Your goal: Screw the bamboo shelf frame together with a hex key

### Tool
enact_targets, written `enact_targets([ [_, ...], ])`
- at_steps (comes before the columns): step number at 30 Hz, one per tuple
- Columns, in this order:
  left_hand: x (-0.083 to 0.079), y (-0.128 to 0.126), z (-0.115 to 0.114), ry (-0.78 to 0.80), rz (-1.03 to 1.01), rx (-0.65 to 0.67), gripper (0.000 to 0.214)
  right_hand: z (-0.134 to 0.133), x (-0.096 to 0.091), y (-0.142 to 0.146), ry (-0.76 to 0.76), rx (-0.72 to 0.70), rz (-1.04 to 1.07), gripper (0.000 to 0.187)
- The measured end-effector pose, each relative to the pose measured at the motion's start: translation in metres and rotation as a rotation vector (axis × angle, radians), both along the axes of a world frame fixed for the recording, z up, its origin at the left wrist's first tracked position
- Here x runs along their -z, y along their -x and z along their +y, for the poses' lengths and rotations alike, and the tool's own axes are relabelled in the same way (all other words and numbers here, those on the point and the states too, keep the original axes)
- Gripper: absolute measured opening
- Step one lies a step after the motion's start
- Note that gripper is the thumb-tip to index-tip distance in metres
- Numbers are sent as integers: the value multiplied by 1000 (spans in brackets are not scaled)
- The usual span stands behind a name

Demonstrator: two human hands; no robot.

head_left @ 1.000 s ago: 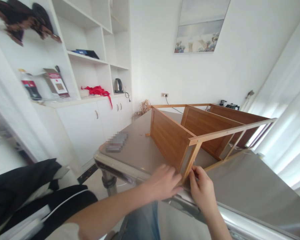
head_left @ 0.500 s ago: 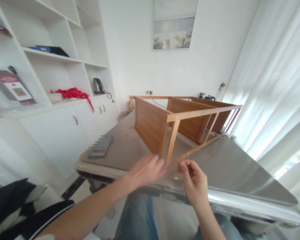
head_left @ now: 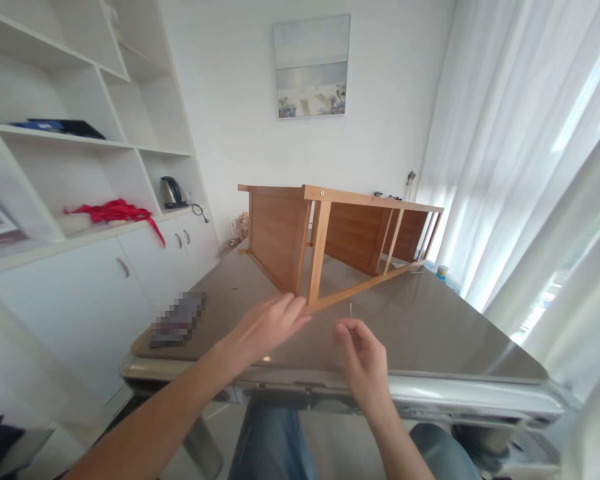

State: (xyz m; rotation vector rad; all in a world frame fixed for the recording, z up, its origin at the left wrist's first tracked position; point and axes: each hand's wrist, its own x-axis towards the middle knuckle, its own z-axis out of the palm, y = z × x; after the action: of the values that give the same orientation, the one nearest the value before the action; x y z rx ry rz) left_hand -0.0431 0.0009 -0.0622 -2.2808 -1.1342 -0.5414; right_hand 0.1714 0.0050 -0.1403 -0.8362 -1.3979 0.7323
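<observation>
Honey-brown wooden shelf frame (head_left: 279, 233) rests on a steel-topped table (head_left: 405, 333), straight ahead. The left hand (head_left: 265, 327) lies open, fingers together, its fingertips (head_left: 303, 319) just beside the frame's lower rail (head_left: 360, 288). Nearby, the right hand (head_left: 363, 367) pinches a thin metal pin (head_left: 351, 310) upright between fingertips pressed together.
</observation>
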Motion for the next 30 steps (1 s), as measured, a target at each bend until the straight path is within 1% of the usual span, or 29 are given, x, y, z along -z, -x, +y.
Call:
enact_targets([
  [4,-15,8,5,11,2,-3,28,-4,-17,6,-2,-3,93,26],
  [7,-23,14,8,13,-9,-23,30,-7,-31,11,-55,-8,134,21],
  [10,-33,17,8,40,-35,-42,32,-8,-41,17,-88,-30,158,14],
  [13,-44,17,6,88,-47,-52,33,-3,-46,25,-87,-74,182,11],
  [16,-52,14,2,117,-19,-70,35,4,-50,32,-108,-101,212,12],
  [21,-55,10,-1,92,0,-98,33,14,-51,38,-124,-126,260,11],
  [24,-54,8,-1,26,16,-97,30,20,-50,31,-151,-74,256,12],
  [27,-52,6,-2,-83,107,-64,25,30,-47,15,-176,48,229,15],
  [30,-51,2,-4,-173,161,-13,20,44,-42,-8,-126,166,239,22],
])
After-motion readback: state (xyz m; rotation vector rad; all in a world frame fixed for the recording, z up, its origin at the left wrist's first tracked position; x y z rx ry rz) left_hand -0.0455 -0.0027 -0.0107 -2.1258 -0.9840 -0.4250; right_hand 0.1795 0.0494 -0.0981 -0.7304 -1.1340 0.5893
